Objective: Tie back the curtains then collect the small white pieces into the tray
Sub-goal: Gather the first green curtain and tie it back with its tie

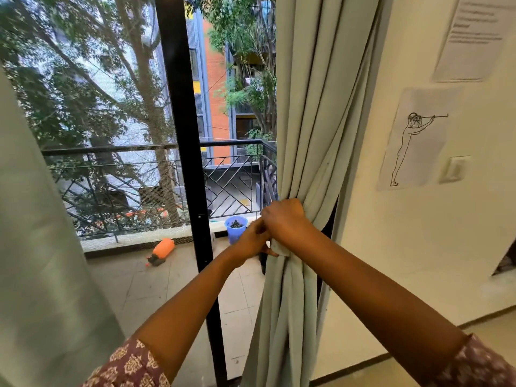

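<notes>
A pale green right curtain (312, 121) hangs gathered into folds beside the cream wall. My right hand (284, 219) grips the bunched curtain at its waist, fingers curled round the fabric. My left hand (255, 237) is just left of it, pinching a strip of the same pale fabric, the tie-back (279, 248), that pokes out under my right hand. A second pale green left curtain (36, 247) fills the left edge of the view. No tray or small white pieces are in sight.
A black door frame (184, 135) splits the glass. Outside on the balcony lie an orange sprayer bottle (162, 251) and a blue bucket (236, 229) by the railing (139, 174). Papers, a line drawing (413, 141) and a switch (455, 169) are on the right wall.
</notes>
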